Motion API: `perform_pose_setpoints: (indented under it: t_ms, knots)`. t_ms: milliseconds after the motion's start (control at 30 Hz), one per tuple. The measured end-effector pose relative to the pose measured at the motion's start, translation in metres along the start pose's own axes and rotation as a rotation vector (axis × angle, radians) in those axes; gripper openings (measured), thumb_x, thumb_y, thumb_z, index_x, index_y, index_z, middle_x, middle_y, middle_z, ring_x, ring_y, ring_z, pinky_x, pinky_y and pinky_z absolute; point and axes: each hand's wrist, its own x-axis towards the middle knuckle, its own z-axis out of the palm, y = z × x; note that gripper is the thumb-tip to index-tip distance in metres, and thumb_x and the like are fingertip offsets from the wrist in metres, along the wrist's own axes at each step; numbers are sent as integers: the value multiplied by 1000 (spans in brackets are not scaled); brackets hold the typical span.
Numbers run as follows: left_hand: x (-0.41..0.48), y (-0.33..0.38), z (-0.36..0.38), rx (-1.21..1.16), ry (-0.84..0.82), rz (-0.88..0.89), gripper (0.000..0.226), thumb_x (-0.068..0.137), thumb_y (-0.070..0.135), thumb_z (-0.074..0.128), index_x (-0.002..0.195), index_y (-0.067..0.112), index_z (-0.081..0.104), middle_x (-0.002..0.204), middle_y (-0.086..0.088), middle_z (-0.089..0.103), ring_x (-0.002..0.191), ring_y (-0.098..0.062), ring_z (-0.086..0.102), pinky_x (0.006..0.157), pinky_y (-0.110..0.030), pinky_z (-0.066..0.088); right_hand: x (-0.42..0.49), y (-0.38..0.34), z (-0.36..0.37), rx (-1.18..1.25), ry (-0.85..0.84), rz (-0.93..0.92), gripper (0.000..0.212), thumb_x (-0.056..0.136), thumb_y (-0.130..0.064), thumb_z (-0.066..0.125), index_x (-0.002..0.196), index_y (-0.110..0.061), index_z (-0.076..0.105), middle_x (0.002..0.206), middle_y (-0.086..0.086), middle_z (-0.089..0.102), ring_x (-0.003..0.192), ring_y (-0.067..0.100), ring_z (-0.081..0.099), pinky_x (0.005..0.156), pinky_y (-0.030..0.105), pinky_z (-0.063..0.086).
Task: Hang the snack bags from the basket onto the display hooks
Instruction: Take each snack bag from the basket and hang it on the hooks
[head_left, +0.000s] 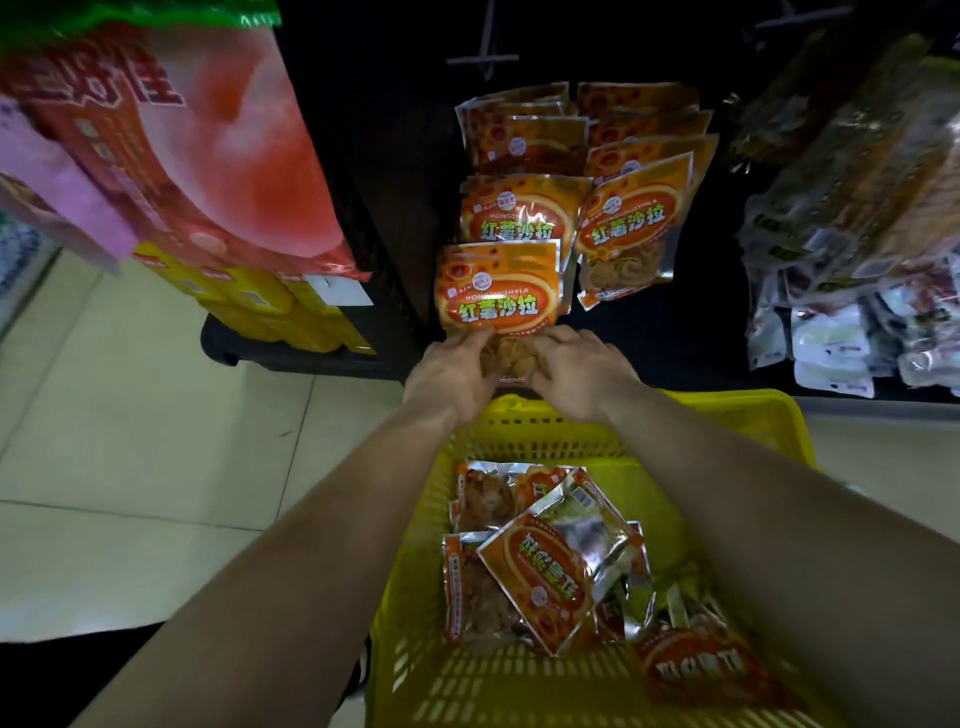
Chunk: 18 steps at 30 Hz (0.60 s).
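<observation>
Pinching front snack bag (498, 301) between left hand (449, 371) and right hand (582, 371), yellow basket (753, 415) underneath, orange packets (628, 223) crowding above

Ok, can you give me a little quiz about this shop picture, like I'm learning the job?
1. True or false: the yellow basket is empty.
2. What do the left hand and right hand hold together? A) an orange snack bag B) a bottle C) a broom
3. Fill the gap: the hanging orange bags form ___ columns side by side.
Key: 1 false, spare bags lie in it; 2 A; 3 two.
</observation>
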Motion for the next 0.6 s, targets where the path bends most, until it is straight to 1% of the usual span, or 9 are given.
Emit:
perform_pose_setpoints:
  t_ms: [100,267,333,467,600]
  knots:
    - [12,-1,3,-20,-22,-22,69,95,38,59,155,38,26,155,-1,39,137,-29,41,110,-46,40,12,2,2,17,-48,25,59,97,-50,41,153,-34,26,158,-2,28,136,31,33,106,48,36]
    - [13,-4,6,-76,-44,-14,73,94,37,60,155,39,22,154,-1,42,134,-27,47,107,-45,43,15,4,5,21,-78,41,61,98,-52,39,154,-35,21,162,-3,21,140,32,30,108,49,35]
    - [10,-4,5,-86,-31,1,71,94,37,60,155,37,24,153,-2,44,133,-27,48,107,-44,43,11,4,3,19,-71,37,59,98,-52,39,153,-35,23,160,-1,25,139,33,31,108,49,36]
    - [-7,-3,-2,-69,-30,16,67,94,38,59,154,38,28,149,-7,46,132,-30,48,106,-44,43,-7,2,-2,37,-38,26,56,98,-50,41,150,-36,29,150,2,39,133,33,38,104,50,38]
    - [-35,-1,-8,-117,-26,28,65,96,34,59,153,39,28,149,-5,46,131,-29,49,106,-46,44,-32,-1,-9,25,-11,36,54,96,-49,43,147,-35,34,144,4,45,129,33,41,101,49,41]
